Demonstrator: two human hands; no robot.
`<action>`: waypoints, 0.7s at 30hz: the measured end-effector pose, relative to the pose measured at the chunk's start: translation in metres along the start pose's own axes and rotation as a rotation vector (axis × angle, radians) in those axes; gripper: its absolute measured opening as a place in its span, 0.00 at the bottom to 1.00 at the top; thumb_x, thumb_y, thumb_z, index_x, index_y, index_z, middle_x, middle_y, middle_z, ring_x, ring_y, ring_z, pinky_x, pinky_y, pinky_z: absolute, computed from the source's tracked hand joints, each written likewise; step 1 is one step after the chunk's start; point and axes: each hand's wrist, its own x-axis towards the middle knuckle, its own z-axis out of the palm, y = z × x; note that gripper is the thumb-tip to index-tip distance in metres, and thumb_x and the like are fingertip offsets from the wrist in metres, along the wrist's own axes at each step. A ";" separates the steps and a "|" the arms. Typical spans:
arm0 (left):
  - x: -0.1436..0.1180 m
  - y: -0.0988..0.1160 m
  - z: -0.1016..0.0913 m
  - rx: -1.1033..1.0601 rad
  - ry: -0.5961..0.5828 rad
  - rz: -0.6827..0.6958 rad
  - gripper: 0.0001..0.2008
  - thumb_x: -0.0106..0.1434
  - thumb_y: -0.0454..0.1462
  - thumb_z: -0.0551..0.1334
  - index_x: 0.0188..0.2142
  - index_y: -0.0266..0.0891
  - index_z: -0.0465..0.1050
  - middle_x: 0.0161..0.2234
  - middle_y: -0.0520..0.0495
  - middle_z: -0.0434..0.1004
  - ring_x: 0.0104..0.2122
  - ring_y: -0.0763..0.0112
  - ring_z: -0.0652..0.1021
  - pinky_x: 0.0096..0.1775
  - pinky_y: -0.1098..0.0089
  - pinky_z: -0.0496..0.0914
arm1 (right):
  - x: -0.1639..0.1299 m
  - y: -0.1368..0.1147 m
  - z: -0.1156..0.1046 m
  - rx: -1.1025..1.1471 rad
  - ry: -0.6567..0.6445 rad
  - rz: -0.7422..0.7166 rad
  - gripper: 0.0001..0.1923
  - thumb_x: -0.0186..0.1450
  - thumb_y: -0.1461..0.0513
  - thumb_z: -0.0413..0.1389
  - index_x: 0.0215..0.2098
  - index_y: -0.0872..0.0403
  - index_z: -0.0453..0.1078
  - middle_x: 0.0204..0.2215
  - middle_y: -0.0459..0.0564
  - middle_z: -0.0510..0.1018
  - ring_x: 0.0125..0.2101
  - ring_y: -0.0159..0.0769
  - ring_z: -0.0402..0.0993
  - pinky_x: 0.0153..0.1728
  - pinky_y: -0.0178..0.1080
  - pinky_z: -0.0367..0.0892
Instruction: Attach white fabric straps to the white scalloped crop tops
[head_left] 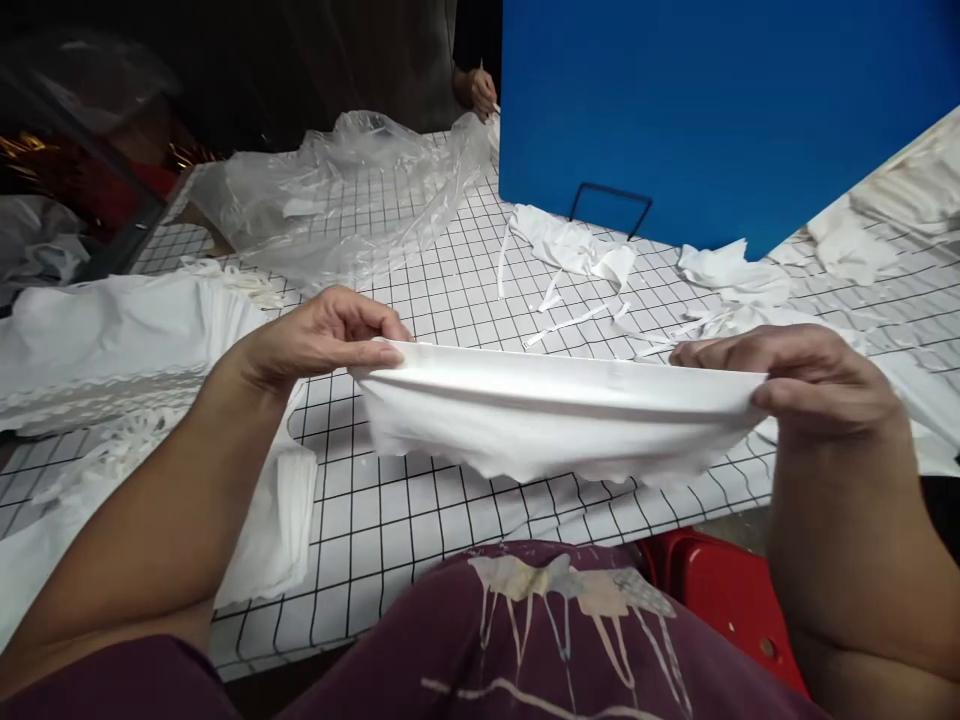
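Note:
A white piece of stretchy cloth (pixel 555 420) with a straight folded top edge and a wavy lower edge is held taut between my hands above the table's front part. My left hand (pixel 337 330) pinches its left top corner between thumb and fingers. At the other end, my right hand (pixel 810 375) grips the right top corner, thumb in front and fingers behind. Beside my left forearm lie stacks of similar white cloth pieces (pixel 127 320). Beyond the held cloth, a white piece with thin straps (pixel 570 245) rests on the table.
A black-and-white checked cloth covers the table (pixel 360 510). A large blue board (pixel 697 110) stands upright at the back, near a black wire bracket (pixel 611 192). Clear plastic sheeting (pixel 352 190) lies back left. A co-worker's hand (pixel 482 92) shows behind. A red stool (pixel 727 590) is below right.

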 end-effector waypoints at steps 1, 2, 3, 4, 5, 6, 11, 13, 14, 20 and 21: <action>-0.005 0.000 -0.004 0.033 0.007 0.063 0.07 0.58 0.26 0.64 0.24 0.33 0.76 0.26 0.45 0.79 0.39 0.58 0.80 0.39 0.61 0.76 | -0.005 -0.003 -0.004 0.044 0.038 -0.062 0.21 0.65 0.45 0.55 0.22 0.48 0.70 0.15 0.47 0.66 0.22 0.37 0.67 0.33 0.52 0.66; -0.010 0.001 -0.006 0.070 -0.001 0.135 0.08 0.56 0.26 0.65 0.22 0.34 0.76 0.25 0.47 0.77 0.39 0.59 0.80 0.42 0.60 0.76 | -0.008 -0.007 -0.007 0.091 0.067 -0.130 0.18 0.65 0.48 0.57 0.22 0.47 0.72 0.15 0.47 0.65 0.22 0.37 0.66 0.32 0.52 0.65; -0.016 0.003 -0.008 0.115 -0.017 0.207 0.08 0.55 0.27 0.66 0.21 0.34 0.75 0.24 0.48 0.76 0.39 0.59 0.79 0.44 0.58 0.75 | -0.009 -0.012 -0.008 0.116 0.095 -0.187 0.16 0.64 0.50 0.58 0.22 0.46 0.73 0.14 0.48 0.64 0.21 0.37 0.65 0.30 0.53 0.64; -0.021 0.005 -0.008 0.162 -0.037 0.278 0.08 0.54 0.28 0.68 0.20 0.35 0.75 0.23 0.48 0.74 0.39 0.60 0.78 0.46 0.56 0.74 | -0.009 -0.016 -0.008 0.116 0.120 -0.232 0.16 0.64 0.50 0.58 0.21 0.46 0.73 0.13 0.48 0.62 0.21 0.37 0.64 0.28 0.52 0.63; -0.026 0.007 -0.009 0.207 -0.058 0.344 0.08 0.53 0.30 0.69 0.20 0.35 0.75 0.24 0.48 0.73 0.39 0.60 0.78 0.47 0.55 0.72 | -0.007 -0.019 -0.008 0.115 0.128 -0.269 0.16 0.63 0.49 0.58 0.21 0.45 0.73 0.13 0.49 0.61 0.21 0.37 0.63 0.28 0.52 0.62; -0.031 0.009 -0.010 0.244 -0.079 0.400 0.08 0.52 0.33 0.70 0.20 0.36 0.75 0.25 0.48 0.73 0.40 0.59 0.77 0.48 0.53 0.71 | -0.005 -0.023 -0.007 0.113 0.122 -0.287 0.15 0.63 0.50 0.58 0.22 0.45 0.75 0.14 0.49 0.61 0.21 0.37 0.63 0.27 0.52 0.62; -0.044 0.002 -0.016 0.206 -0.100 0.601 0.20 0.54 0.50 0.69 0.17 0.38 0.73 0.24 0.45 0.70 0.36 0.60 0.74 0.45 0.52 0.71 | 0.005 -0.025 -0.002 0.047 0.044 -0.183 0.08 0.66 0.54 0.58 0.33 0.43 0.80 0.26 0.52 0.68 0.33 0.42 0.67 0.37 0.54 0.66; -0.047 -0.003 -0.019 0.206 -0.149 0.592 0.21 0.57 0.50 0.67 0.17 0.39 0.73 0.21 0.46 0.69 0.32 0.62 0.73 0.41 0.55 0.71 | 0.005 -0.021 -0.004 0.043 0.135 -0.214 0.09 0.65 0.52 0.59 0.31 0.44 0.80 0.31 0.53 0.66 0.39 0.45 0.66 0.44 0.56 0.64; -0.048 -0.005 -0.020 0.220 -0.189 0.562 0.19 0.59 0.49 0.67 0.19 0.39 0.73 0.20 0.46 0.69 0.31 0.63 0.72 0.39 0.57 0.71 | 0.006 -0.019 -0.006 0.052 0.178 -0.232 0.10 0.64 0.51 0.59 0.30 0.44 0.79 0.32 0.54 0.66 0.40 0.46 0.65 0.46 0.56 0.64; -0.023 -0.023 -0.018 0.257 -0.156 0.349 0.12 0.60 0.43 0.66 0.27 0.38 0.74 0.25 0.48 0.71 0.28 0.70 0.69 0.32 0.69 0.66 | 0.028 0.020 -0.008 0.150 0.117 -0.003 0.07 0.66 0.56 0.58 0.33 0.48 0.76 0.39 0.52 0.68 0.41 0.40 0.67 0.44 0.47 0.65; -0.013 -0.032 -0.014 0.294 -0.119 0.305 0.11 0.60 0.43 0.67 0.29 0.38 0.75 0.27 0.48 0.72 0.28 0.70 0.70 0.32 0.70 0.65 | 0.032 0.031 -0.004 0.132 0.124 0.100 0.06 0.66 0.56 0.58 0.37 0.49 0.75 0.40 0.52 0.69 0.42 0.39 0.68 0.44 0.45 0.65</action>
